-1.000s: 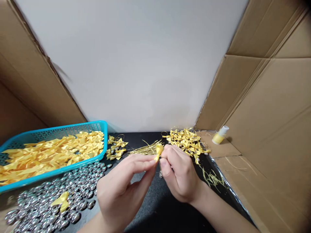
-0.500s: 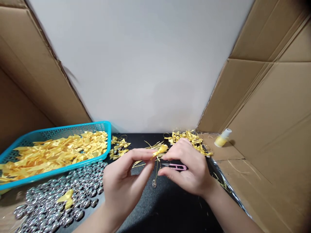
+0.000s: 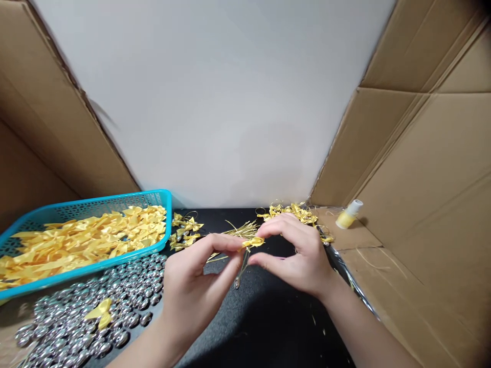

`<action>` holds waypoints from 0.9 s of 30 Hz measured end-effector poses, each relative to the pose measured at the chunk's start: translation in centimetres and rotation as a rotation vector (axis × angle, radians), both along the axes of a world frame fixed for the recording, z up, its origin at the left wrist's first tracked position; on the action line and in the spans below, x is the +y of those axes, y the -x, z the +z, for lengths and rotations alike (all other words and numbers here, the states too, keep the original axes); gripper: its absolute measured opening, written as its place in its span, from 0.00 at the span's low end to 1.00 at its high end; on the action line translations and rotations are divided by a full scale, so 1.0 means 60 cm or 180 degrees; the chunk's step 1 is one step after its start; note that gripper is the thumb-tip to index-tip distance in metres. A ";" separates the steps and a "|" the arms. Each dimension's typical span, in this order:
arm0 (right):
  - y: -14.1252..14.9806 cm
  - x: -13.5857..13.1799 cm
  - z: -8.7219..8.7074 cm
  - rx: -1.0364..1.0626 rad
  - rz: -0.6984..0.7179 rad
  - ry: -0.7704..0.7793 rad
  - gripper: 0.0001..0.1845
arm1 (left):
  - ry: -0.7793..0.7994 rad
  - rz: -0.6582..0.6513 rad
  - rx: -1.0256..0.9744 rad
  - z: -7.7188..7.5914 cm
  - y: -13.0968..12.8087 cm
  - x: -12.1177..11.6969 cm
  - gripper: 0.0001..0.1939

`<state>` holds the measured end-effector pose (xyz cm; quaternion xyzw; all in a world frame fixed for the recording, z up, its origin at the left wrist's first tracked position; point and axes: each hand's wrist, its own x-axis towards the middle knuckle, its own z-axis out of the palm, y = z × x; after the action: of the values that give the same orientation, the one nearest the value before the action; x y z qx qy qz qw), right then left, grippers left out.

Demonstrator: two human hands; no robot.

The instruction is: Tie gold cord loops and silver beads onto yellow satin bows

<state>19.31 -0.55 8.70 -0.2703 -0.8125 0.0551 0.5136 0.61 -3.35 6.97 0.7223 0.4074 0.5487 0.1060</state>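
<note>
My left hand (image 3: 203, 271) is closed, its thumb and fingertips pinching one end of a yellow satin ribbon bow (image 3: 253, 242). A thin cord hangs below the bow, with a small shiny silver bead (image 3: 237, 282) at its lower end. Close on the right, my right hand (image 3: 293, 250) has its thumb and index finger apart, the index fingertip at the bow's right loop. Whether it touches the loop I cannot tell. Behind the bow lies a bundle of gold cords (image 3: 245, 228) on the black table surface (image 3: 245, 332).
A blue basket (image 3: 169, 220) of yellow bows stands left. In front of it spread many silver beads (image 3: 134, 301), with one loose bow (image 3: 102, 313) on top. Finished-looking bow pieces (image 3: 186, 230) and a gold pile (image 3: 293, 210) lie behind. A thread spool (image 3: 349, 214) stands right, beside cardboard walls (image 3: 429, 179).
My right hand has turned and its index finger has come in to the bow's right loop. The pink-handled snips are now mostly covered by that hand. The view has shifted slightly.
</note>
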 end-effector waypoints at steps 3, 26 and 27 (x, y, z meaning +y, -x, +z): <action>0.001 -0.001 -0.002 -0.0026 0.0063 -0.0022 0.13 | 0.0005 0.0020 0.0055 0.001 0.000 -0.001 0.07; 0.004 0.016 -0.020 0.0611 0.0357 0.1633 0.07 | -0.0223 -0.0086 0.0183 -0.006 0.002 0.015 0.07; 0.002 0.020 -0.019 0.0677 0.0506 0.2056 0.09 | -0.0255 -0.0081 0.0220 -0.006 0.002 0.017 0.07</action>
<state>19.17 0.64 7.56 -0.3474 -0.7136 0.3770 0.4775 0.48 -2.34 6.63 0.7496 0.3792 0.5379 0.0698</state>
